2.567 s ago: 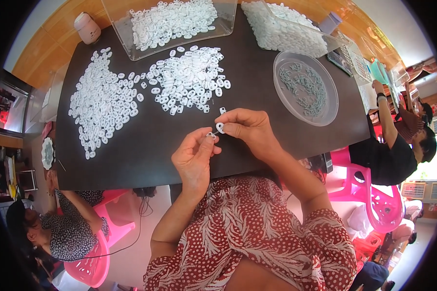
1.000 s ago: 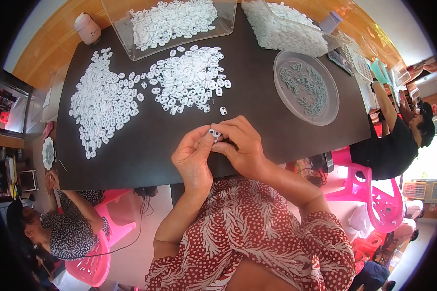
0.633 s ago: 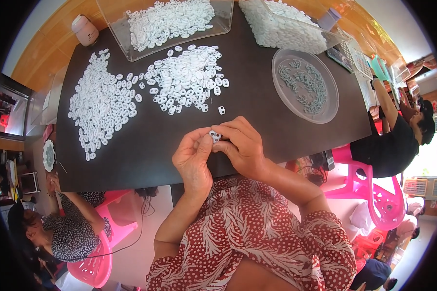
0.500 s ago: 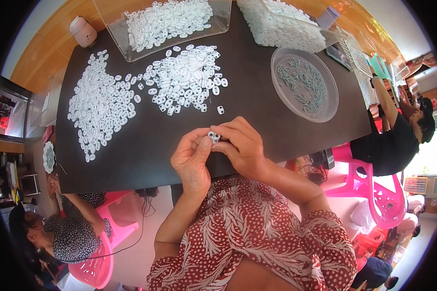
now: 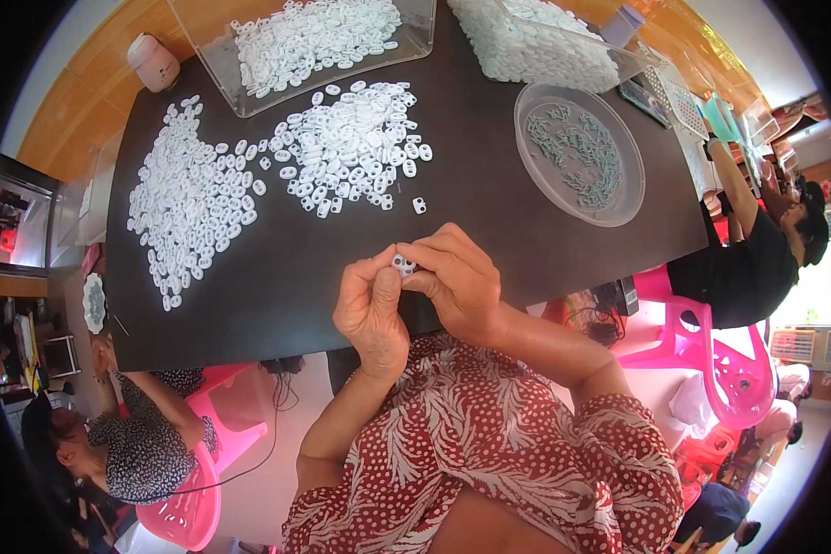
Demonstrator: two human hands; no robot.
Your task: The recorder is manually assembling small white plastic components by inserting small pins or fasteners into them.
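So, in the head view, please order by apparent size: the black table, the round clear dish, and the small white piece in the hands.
1. black table
2. round clear dish
3. small white piece, pinched between left hand and right hand

I sit at a black table [image 5: 277, 277] on an orange-brown wooden floor [image 5: 74, 102], with pink plastic chairs [image 5: 711, 360] on my right and another [image 5: 189, 489] on my left, daylight coming from the far right.
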